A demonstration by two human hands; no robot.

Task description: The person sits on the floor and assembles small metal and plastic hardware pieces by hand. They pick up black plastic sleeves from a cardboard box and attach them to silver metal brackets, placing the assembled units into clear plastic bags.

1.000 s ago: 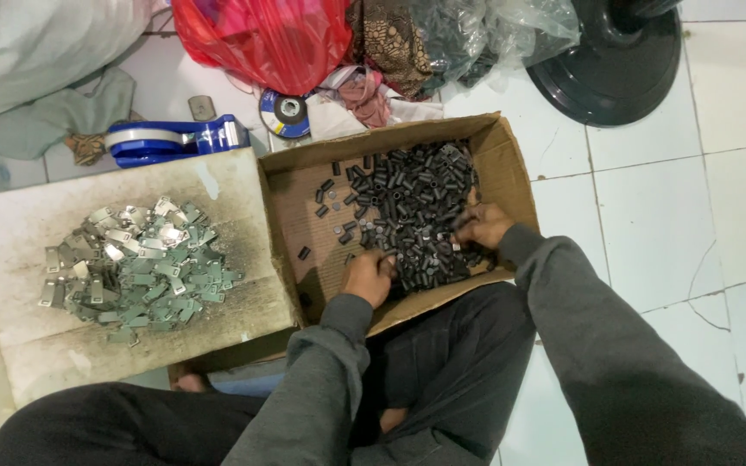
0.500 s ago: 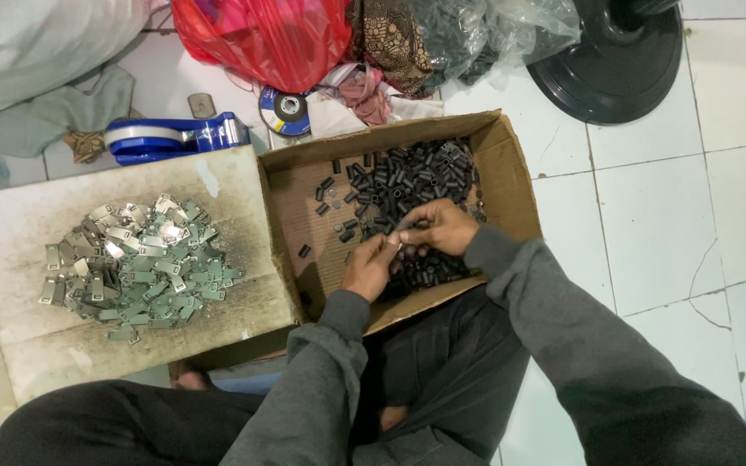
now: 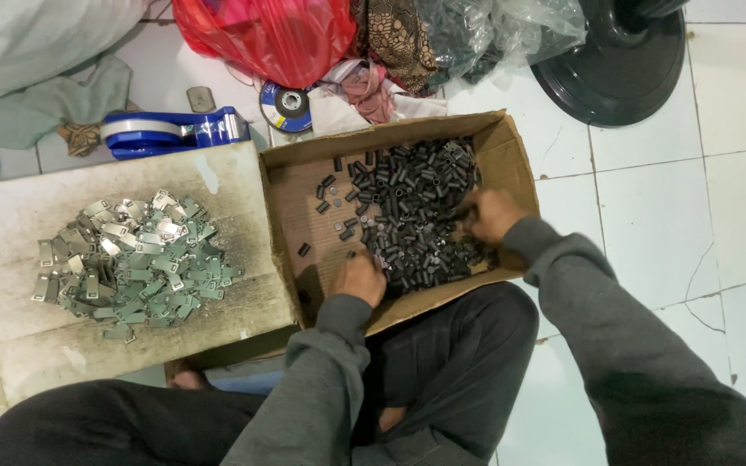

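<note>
White floor tiles; both hands' fingers curl, grip unclear, among variously oriented black tubes (image 3: 416,207).

We hold both grey-sleeved arms forward: our left hand (image 3: 358,278) curls loosely, knuckles up; our right hand (image 3: 492,215) reaches further, fingers bent downward.

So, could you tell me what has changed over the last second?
The right hand came in to meet the left hand over the small black tubes, then moved back out to the right side of the pile. The left hand barely shifted. The cardboard box and the metal plates stayed put.
</note>
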